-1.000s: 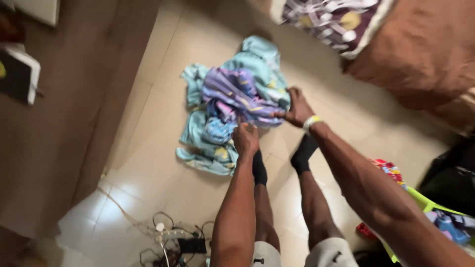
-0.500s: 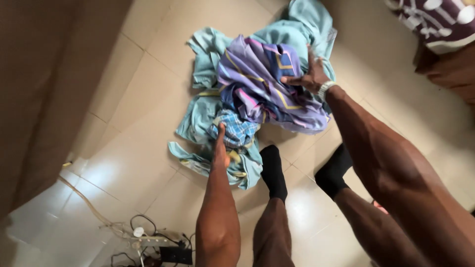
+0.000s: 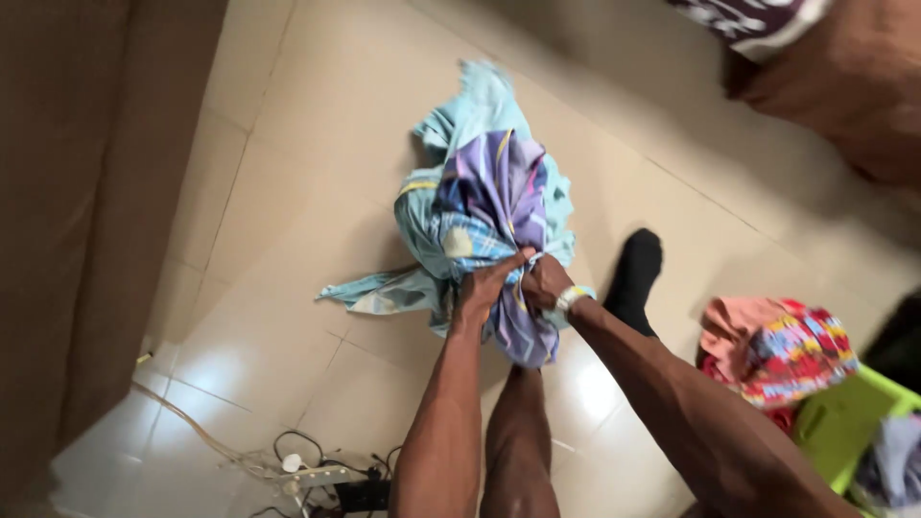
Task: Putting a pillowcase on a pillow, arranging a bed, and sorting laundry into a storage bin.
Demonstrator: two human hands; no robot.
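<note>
Left hand (image 3: 483, 286) and right hand (image 3: 546, 282) side by side at frame centre, both fisted tight around gathered top of cloth bundle (image 3: 484, 216). Bundle: pale blue sheet wrapped round purple striped fabric and blue checked cloth, bulging above hands, loose tail trailing left on tiled floor (image 3: 326, 144). Black-socked foot (image 3: 635, 273) just right of bundle. Colourful clothes (image 3: 782, 350) and green basket (image 3: 839, 417) lower right. Power strip (image 3: 312, 475) with cables at bottom.

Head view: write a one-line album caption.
Both hands, left hand and right hand, clutch a bundle of teal and purple cloth above the tiled floor.
</note>
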